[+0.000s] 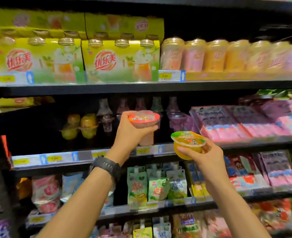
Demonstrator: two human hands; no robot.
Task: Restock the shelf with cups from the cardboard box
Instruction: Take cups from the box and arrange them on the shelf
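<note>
My left hand grips a red-lidded jelly cup from below and holds it up in front of the middle shelf. Lower and to the right, my right hand holds a yellow jelly cup with a green-rimmed lid. Several yellow cups stand stacked at the back of that shelf, with dark space to their left. Another pinkish cup stands on the shelf just behind my left hand. The cardboard box is out of view.
Clear bottle-shaped jelly packs line the back of the middle shelf. Pink and purple flat boxes fill its right side. Milk tea cups and yellow multipacks sit on the shelf above. Pouches hang below.
</note>
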